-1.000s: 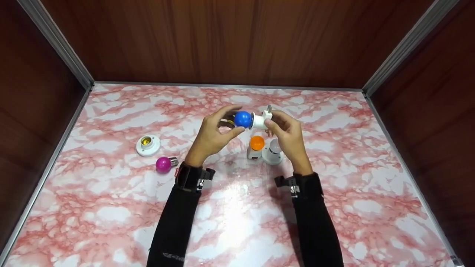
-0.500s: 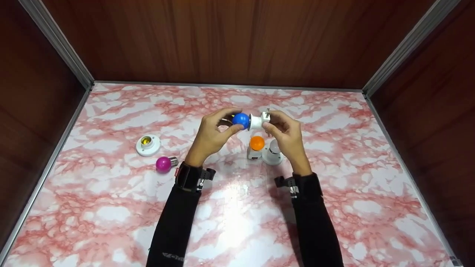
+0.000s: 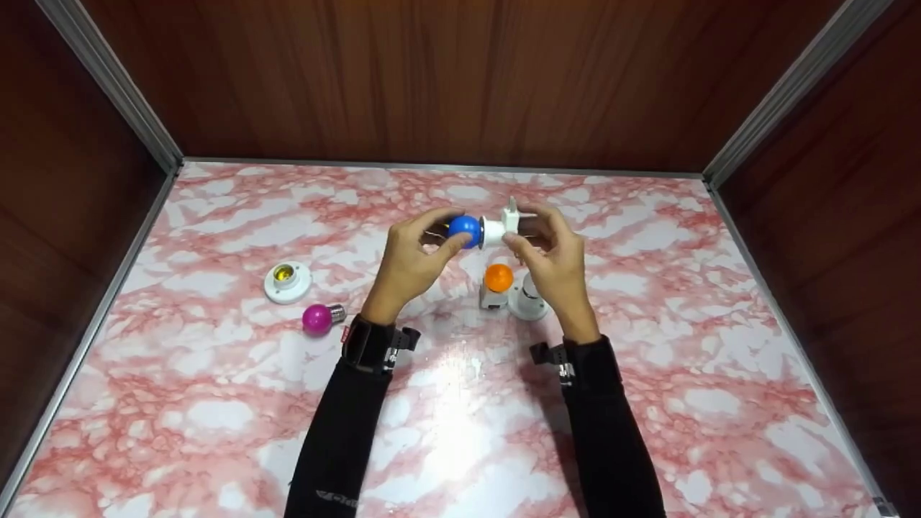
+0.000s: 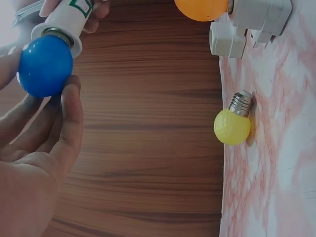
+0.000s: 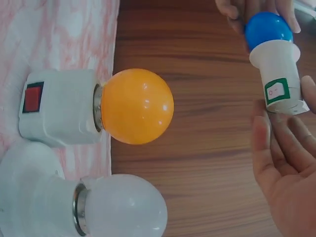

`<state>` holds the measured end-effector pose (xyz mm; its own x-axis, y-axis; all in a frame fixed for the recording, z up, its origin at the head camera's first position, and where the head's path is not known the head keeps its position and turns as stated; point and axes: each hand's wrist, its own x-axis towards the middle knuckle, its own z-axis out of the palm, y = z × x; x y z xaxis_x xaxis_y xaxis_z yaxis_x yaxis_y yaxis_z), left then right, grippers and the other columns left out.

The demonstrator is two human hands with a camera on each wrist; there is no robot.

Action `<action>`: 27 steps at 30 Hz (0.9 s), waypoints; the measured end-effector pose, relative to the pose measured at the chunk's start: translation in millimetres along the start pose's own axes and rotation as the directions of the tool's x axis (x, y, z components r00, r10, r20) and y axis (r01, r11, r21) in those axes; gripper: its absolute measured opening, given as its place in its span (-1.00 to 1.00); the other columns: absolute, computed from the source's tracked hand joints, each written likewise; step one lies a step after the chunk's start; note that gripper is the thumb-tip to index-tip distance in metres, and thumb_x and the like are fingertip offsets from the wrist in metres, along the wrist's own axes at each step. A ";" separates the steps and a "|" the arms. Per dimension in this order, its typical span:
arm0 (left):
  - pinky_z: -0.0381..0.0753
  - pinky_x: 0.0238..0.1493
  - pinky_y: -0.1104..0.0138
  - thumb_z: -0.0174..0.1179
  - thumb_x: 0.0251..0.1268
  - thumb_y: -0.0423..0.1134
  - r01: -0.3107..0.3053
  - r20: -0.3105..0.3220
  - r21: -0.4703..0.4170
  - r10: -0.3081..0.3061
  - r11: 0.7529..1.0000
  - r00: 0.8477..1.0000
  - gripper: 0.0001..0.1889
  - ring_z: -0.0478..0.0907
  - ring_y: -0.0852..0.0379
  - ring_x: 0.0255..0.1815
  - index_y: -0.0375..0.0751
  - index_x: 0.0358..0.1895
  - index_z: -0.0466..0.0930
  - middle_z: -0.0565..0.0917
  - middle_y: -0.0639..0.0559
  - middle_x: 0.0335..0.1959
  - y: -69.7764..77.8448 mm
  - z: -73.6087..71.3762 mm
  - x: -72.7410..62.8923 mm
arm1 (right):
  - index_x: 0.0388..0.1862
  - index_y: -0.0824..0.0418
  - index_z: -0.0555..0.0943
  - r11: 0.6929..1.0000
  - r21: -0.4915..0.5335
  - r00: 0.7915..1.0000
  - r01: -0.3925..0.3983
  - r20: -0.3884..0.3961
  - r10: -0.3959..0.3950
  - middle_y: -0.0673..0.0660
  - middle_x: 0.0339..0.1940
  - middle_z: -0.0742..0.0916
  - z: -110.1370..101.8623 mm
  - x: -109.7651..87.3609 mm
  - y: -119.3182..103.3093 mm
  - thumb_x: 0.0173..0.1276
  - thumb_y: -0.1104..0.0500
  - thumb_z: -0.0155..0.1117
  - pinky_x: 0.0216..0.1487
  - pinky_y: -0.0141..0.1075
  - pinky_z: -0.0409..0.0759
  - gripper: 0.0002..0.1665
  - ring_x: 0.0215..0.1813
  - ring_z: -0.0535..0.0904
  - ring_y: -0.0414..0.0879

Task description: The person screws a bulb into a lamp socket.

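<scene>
My left hand (image 3: 410, 262) holds a round blue light bulb (image 3: 464, 231), thumb on the near side and fingers around the far side. The bulb's base sits in the mouth of a white plug-in lamp socket (image 5: 279, 74); a metal ring (image 4: 58, 35) shows at the joint, and how deep the base goes I cannot tell. My right hand (image 3: 563, 252) grips the socket's plug end, where metal prongs (image 3: 512, 204) point away from me. A small switch with a green frame (image 5: 277, 91) is on the socket's side. Bulb and socket lie roughly level, held above the table.
Below my hands stand an orange bulb in a switched socket (image 5: 59, 106) and a white bulb (image 5: 126, 207) in a round holder. Leftward are an open bulb holder (image 3: 287, 282) and a loose magenta bulb (image 3: 317, 319). A yellow bulb (image 4: 232, 126) lies beyond my left hand.
Both hands have shifted slightly left with the bulb and socket. The socket's plug has turned a little, and my left thumb has moved further over the blue bulb.
</scene>
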<state>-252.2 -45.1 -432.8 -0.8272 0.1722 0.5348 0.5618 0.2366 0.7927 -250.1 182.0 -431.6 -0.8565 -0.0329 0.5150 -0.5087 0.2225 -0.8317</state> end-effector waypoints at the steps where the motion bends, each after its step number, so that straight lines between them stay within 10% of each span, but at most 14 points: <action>1: 0.85 0.06 0.27 0.39 0.46 -0.14 0.010 -0.010 -0.001 -0.010 1.000 1.000 -0.59 0.82 -0.03 0.01 -0.29 0.24 0.71 0.82 -0.22 0.11 0.0 0.2 -0.1 | 0.25 0.40 0.60 0.999 -0.010 0.999 0.036 -0.006 -0.037 0.34 -0.04 0.84 0.5 -0.1 0.3 0.39 0.33 0.49 -0.10 -0.45 0.78 -0.51 -0.17 0.77 -0.19; 9: 0.87 0.05 0.14 0.39 0.46 -0.15 0.102 -0.080 -0.034 -0.105 0.994 0.991 -0.64 0.84 -0.08 -0.04 -0.27 0.18 0.75 0.84 -0.25 0.04 1.4 2.6 1.1 | 0.13 0.37 0.73 0.937 -0.175 0.953 0.302 0.031 -0.301 0.34 0.11 0.79 2.2 0.5 3.6 0.19 0.38 0.63 0.09 -0.33 0.83 -0.50 -0.04 0.81 0.09; 17: 0.87 0.02 0.25 0.42 0.43 -0.13 0.130 -0.085 -0.066 -0.135 0.989 0.987 -0.60 0.85 -0.05 -0.07 -0.27 0.19 0.68 0.86 -0.25 -0.04 9.9 6.2 2.2 | 0.08 0.25 0.80 0.870 -0.362 0.935 0.334 0.014 -0.353 0.34 0.09 0.79 10.0 -1.2 0.1 0.26 0.25 0.63 -0.02 -0.17 0.85 -0.61 -0.07 0.80 0.12; 27: 0.85 0.06 0.31 0.34 0.50 -0.21 0.016 -0.012 -0.093 -0.017 0.996 1.000 -0.57 0.84 -0.07 -0.04 -0.27 0.34 0.66 0.81 -0.23 0.12 19.7 -0.1 0.5 | 0.11 0.29 0.80 0.988 -0.116 0.994 0.099 -0.040 -0.104 0.32 0.04 0.82 8.4 -1.7 -7.7 0.24 0.31 0.61 0.00 -0.48 0.80 -0.57 -0.11 0.81 -0.11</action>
<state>-241.6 -40.5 -416.9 -0.8368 0.1562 0.5248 0.5452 0.1490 0.8250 -245.4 172.2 -427.8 -0.7949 -0.0164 0.6065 -0.5770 0.3294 -0.7473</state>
